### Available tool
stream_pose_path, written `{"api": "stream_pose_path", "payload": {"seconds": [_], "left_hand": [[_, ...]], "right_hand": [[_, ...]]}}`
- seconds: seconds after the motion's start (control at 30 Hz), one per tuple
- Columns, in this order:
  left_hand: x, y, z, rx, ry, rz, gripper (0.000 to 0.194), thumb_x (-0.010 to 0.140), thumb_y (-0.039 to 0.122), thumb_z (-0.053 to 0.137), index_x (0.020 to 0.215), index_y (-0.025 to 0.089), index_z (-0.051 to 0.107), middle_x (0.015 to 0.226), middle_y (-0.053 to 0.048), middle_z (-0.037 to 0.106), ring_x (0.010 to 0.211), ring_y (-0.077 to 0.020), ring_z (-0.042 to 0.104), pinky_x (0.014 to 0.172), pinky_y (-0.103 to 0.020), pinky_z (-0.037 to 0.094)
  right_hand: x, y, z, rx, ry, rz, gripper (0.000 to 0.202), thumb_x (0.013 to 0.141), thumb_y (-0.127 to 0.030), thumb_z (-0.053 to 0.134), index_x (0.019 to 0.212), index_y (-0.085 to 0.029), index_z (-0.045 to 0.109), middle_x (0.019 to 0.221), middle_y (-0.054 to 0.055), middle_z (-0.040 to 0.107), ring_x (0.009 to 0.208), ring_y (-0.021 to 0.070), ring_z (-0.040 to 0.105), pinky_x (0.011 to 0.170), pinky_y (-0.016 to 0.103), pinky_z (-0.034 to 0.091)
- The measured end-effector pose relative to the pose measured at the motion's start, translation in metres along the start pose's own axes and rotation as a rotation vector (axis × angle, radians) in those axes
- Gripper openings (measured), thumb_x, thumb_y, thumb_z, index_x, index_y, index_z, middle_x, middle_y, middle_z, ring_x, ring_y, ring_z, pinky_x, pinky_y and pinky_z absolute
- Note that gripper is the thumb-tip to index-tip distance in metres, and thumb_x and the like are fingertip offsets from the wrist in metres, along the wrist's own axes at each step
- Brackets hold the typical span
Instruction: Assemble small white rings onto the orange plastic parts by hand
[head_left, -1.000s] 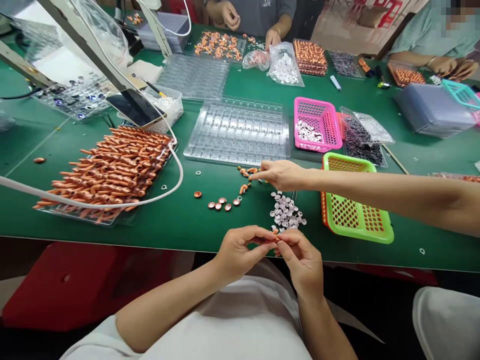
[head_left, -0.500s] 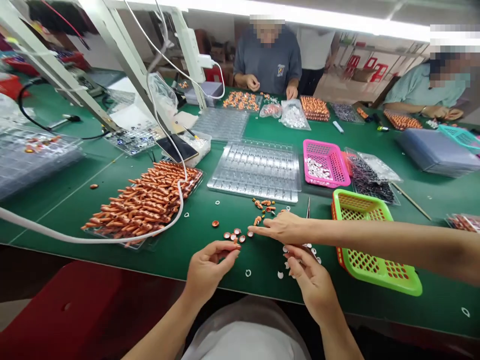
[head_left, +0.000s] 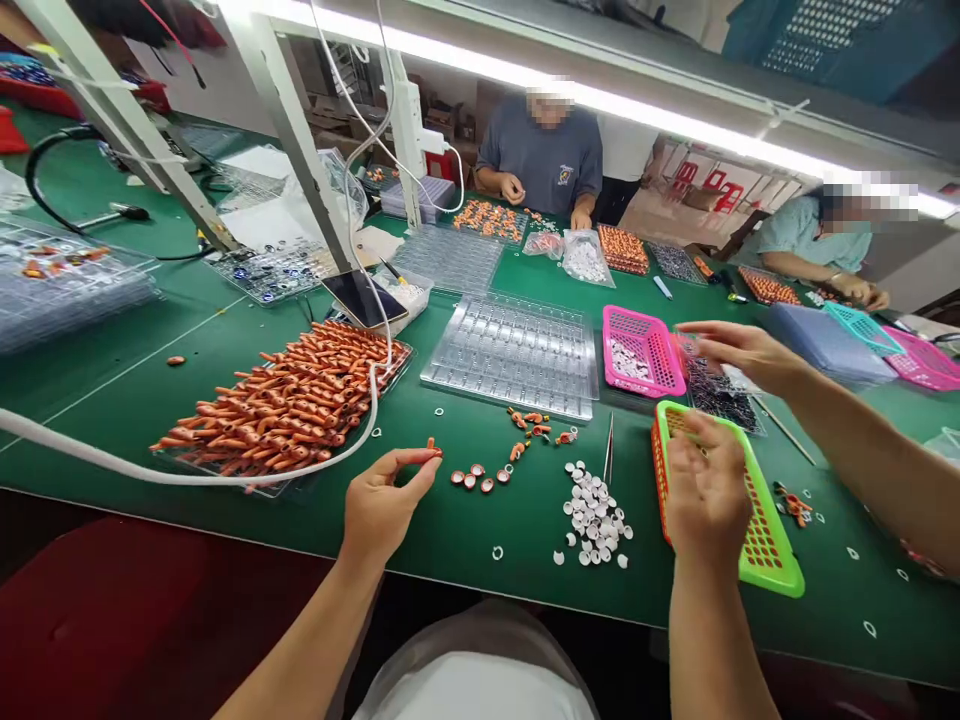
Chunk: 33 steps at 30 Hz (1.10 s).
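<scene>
My left hand point(head_left: 379, 505) pinches a small orange piece point(head_left: 430, 449) at its fingertips above the table point(head_left: 135, 385). My right hand point(head_left: 701, 490) hovers loosely curled, holding nothing, over the green basket point(head_left: 772, 565).

the table point(head_left: 150, 370) has a matt green mat. the clear tray point(head_left: 517, 355) is glossy moulded plastic. the green basket point(head_left: 757, 545) and pink basket point(head_left: 641, 350) are shiny perforated plastic. the orange parts point(head_left: 285, 405) look smooth, the tweezers point(head_left: 608, 450) bright metal.
</scene>
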<state>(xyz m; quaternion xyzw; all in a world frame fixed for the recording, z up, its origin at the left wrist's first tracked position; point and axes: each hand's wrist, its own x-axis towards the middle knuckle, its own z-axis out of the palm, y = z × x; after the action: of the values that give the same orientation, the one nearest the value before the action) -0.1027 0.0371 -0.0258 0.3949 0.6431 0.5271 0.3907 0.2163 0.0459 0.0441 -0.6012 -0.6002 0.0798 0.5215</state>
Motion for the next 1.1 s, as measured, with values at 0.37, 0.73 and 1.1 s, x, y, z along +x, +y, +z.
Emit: {"api": "stream_pose_path", "payload": {"seconds": [0.37, 0.73, 1.1], "left_hand": [[0.006, -0.01, -0.002, -0.109, -0.022, -0.12, 0.023, 0.068, 0.035, 0.079, 0.085, 0.021, 0.074, 0.1, -0.006, 0.077, 0.13, -0.0263, 0.054, 0.119, -0.044, 0.034], [-0.021, 0.008, 0.006, -0.241, -0.127, -0.063, 0.019, 0.067, 0.03, 0.081, 0.079, 0.018, 0.074, 0.092, -0.005, 0.077, 0.108, -0.0246, 0.068, 0.11, -0.041, 0.045], [-0.09, 0.016, 0.059, -0.477, -0.671, -0.004, 0.012, 0.074, 0.013, 0.077, 0.079, 0.024, 0.077, 0.081, 0.0, 0.075, 0.091, -0.0125, 0.066, 0.096, -0.028, 0.051]], "right_hand": [[0.041, -0.005, -0.037, -0.205, 0.747, 0.014, 0.057, 0.083, -0.013, 0.061, 0.138, -0.023, 0.05, 0.143, 0.011, 0.047, 0.133, 0.0262, 0.046, 0.114, 0.043, 0.037], [-0.078, -0.037, 0.042, 0.202, -0.529, 0.154, 0.028, 0.095, -0.026, 0.051, 0.12, -0.023, 0.061, 0.122, 0.008, 0.061, 0.107, 0.0179, 0.062, 0.093, 0.032, 0.055], [-0.14, -0.048, 0.018, 0.711, -0.388, 0.504, 0.02, 0.094, -0.022, 0.055, 0.11, -0.028, 0.065, 0.101, 0.003, 0.06, 0.09, 0.0127, 0.064, 0.075, 0.024, 0.058]]}}
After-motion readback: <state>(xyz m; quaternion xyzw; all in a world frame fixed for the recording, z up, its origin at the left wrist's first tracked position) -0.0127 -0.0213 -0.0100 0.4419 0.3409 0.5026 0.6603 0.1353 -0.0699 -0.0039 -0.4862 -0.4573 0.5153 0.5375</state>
